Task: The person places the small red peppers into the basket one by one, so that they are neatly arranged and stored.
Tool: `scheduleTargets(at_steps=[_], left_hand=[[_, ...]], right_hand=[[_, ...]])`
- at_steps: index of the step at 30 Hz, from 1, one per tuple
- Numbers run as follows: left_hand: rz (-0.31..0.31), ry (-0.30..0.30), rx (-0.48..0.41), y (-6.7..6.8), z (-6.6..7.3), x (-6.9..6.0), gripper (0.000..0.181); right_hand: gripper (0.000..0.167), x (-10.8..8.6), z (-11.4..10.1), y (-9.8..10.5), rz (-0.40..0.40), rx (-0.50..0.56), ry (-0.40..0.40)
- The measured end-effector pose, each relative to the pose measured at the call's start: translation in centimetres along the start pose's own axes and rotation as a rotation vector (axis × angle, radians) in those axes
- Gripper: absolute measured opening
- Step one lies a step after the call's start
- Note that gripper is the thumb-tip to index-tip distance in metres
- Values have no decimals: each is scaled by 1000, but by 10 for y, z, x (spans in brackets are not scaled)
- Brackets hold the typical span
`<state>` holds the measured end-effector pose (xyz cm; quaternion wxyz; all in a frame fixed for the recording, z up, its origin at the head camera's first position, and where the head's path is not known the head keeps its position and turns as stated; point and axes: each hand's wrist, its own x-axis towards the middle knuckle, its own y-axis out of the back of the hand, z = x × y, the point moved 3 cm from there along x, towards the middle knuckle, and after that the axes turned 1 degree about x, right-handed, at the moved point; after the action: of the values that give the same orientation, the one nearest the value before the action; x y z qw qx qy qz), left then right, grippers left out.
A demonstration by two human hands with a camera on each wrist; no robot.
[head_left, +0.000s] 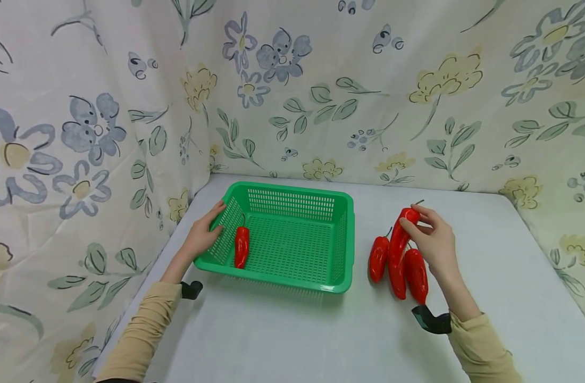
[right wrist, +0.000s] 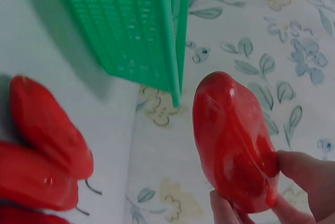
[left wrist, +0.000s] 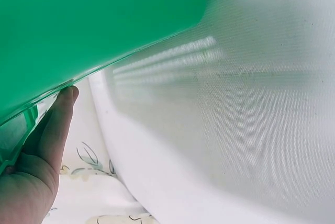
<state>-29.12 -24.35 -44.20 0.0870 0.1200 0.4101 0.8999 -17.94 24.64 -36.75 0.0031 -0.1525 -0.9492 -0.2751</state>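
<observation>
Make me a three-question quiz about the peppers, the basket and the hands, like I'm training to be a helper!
1. How many red chili peppers lie inside the green basket?
2. True or false: the left-hand grip is holding a pepper.
3. What is in the right-hand grip? A) the basket; B) a red chili pepper; C) the flowery cloth.

Key: 1. One. 2. False; the left-hand grip touches the basket's side. 3. B.
</observation>
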Motion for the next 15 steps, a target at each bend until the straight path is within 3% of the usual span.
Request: scheduleTargets(at_steps=[15], left_hand=[[-11, 13, 6, 0, 0, 1, 58]], right_hand=[[53, -3, -29, -60, -89, 151, -16]])
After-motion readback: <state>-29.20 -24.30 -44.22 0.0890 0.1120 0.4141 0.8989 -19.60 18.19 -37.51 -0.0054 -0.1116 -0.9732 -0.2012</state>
